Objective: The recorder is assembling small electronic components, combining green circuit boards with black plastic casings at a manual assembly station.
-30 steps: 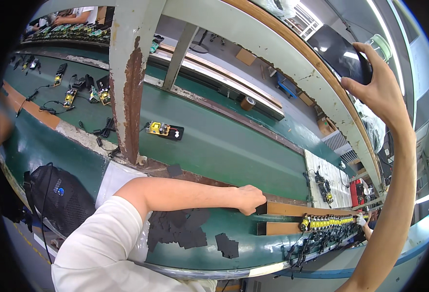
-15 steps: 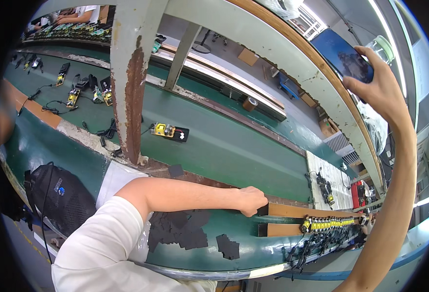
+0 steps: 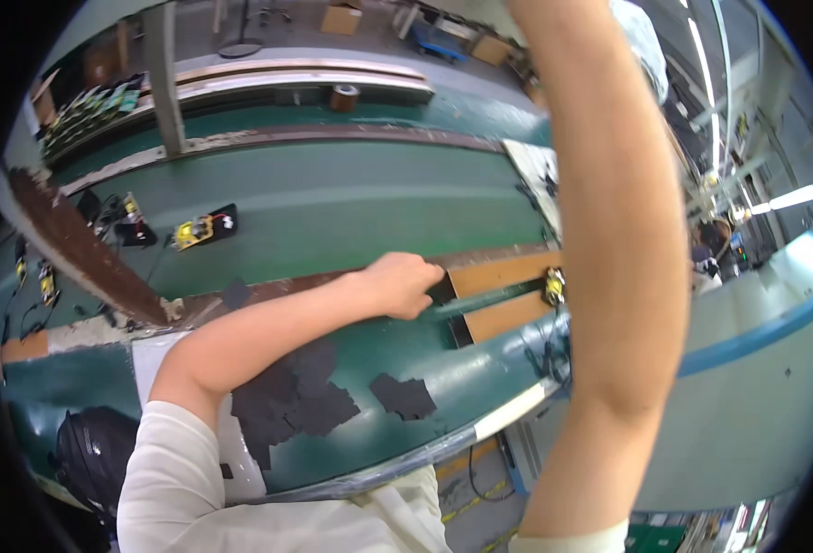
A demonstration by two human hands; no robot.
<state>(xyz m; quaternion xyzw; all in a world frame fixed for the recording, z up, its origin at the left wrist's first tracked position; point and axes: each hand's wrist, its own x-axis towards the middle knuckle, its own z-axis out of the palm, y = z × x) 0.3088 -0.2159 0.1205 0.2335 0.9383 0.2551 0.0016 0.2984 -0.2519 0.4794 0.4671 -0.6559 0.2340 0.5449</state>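
Observation:
My left hand (image 3: 403, 286) is closed at the near end of a brown rail (image 3: 508, 274), its fingers curled; whatever they hold is hidden. A second brown rail (image 3: 508, 318) runs alongside, nearer to me. Between that rail and my right forearm (image 3: 618, 230) shows a yellow-and-black circuit board (image 3: 554, 288) with dark cables hanging below. The right forearm rises past the top edge, so my right hand is out of the picture. Thin black sheets (image 3: 286, 401) lie spread below my left forearm, with a smaller pile of black sheets (image 3: 403, 396) beside them.
A yellow circuit board (image 3: 193, 232) sits by a black case (image 3: 225, 221) on the green belt (image 3: 351, 189). A rusty post (image 3: 84, 244) stands at the left. A black bag (image 3: 98, 461) is at the lower left. A tape roll (image 3: 344, 98) stands farther back.
The view has turned and shifted. My right hand, which held up a phone, has left the picture at the top. My left hand remains closed by the rail's end.

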